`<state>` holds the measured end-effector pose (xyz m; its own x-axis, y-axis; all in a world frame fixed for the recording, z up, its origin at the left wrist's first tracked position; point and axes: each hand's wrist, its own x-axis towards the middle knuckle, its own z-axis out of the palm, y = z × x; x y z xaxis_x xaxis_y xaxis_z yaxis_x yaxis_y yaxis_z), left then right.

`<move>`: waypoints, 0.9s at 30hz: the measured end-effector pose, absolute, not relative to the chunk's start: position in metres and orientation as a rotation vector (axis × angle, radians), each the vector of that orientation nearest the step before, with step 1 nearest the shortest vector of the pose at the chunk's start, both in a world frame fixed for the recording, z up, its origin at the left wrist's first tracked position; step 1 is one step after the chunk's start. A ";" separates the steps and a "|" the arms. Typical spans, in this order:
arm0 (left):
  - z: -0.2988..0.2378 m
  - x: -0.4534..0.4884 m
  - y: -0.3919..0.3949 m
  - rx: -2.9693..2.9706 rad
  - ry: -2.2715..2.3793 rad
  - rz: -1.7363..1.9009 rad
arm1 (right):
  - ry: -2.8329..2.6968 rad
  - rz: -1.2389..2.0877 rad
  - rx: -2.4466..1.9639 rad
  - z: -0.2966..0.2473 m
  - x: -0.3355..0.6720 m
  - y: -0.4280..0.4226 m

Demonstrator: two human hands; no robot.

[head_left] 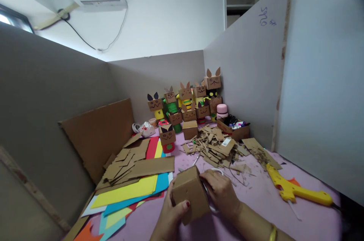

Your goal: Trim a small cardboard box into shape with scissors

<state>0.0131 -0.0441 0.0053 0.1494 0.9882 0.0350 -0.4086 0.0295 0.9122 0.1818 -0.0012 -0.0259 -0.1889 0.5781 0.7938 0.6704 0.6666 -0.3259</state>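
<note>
My left hand [175, 210] is wrapped round a small brown cardboard box [189, 191], its thumb pressed on the near face. The box is held tilted above the pink table. My right hand [222, 191] is closed at the box's right edge. White loops of a pair of scissors [214, 209] show around this hand. A thin pointed piece, seemingly a blade, sticks out beyond the box's top edge. My right fingertips are partly hidden behind the box's edge.
Cardboard scraps [212, 146] are heaped ahead. Several box-headed figures [186, 95] stand behind them. Coloured paper [125, 191] and cardboard sheets [153, 166] lie left. A yellow glue gun [298, 191] rests right, near a partition [244, 70]. A box of pens [234, 131] sits at back right.
</note>
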 end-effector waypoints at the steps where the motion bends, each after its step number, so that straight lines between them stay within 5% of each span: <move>1: 0.005 0.013 -0.044 0.964 0.787 1.266 | -1.869 -0.106 -0.988 -0.026 0.182 -0.001; 27: -0.003 0.015 -0.040 0.850 0.852 1.311 | -1.812 0.082 -1.068 -0.024 0.176 0.000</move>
